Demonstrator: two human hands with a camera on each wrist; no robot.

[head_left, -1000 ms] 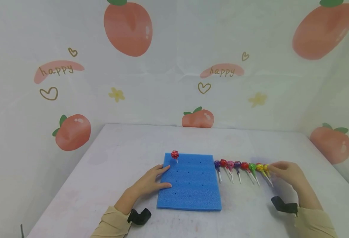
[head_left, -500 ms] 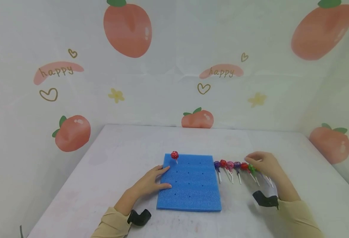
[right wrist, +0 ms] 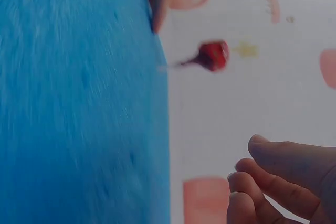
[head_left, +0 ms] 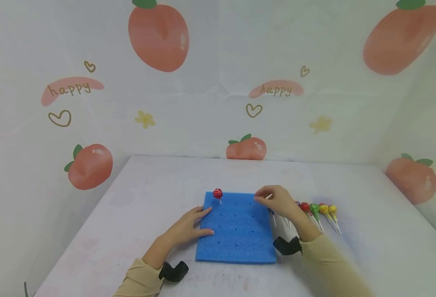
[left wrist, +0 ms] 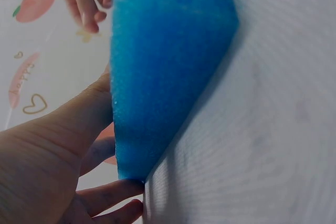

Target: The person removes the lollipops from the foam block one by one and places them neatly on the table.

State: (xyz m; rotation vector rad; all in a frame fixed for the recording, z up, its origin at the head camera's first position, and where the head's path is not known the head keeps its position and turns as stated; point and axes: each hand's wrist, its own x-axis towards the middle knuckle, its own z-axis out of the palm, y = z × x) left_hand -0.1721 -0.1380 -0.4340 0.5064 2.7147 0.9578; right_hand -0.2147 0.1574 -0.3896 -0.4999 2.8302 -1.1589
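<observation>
A blue foam board (head_left: 236,255) with rows of small holes lies flat on the table. One red-wrapped lollipop (head_left: 218,193) stands upright at its far left, also seen in the right wrist view as a red lollipop (right wrist: 212,56). My left hand (head_left: 184,227) rests on the board's left edge, fingers spread and straight; the left wrist view shows fingers (left wrist: 113,195) touching its side. My right hand (head_left: 277,202) hovers over the far right corner, fingers loosely bent. In the right wrist view the right hand (right wrist: 283,182) shows nothing between thumb and fingers.
Right of the board lies a row of lollipops, among them a red one (head_left: 305,207), a green one (head_left: 314,208) and a yellow one (head_left: 332,209). My right hand and forearm partly cover the row's left end. A printed cloth wall (head_left: 195,103) stands behind the table.
My right hand has moved left from the yellow end of the lollipop row, across the row, to the board's far right corner. My left hand has stayed on the board.
</observation>
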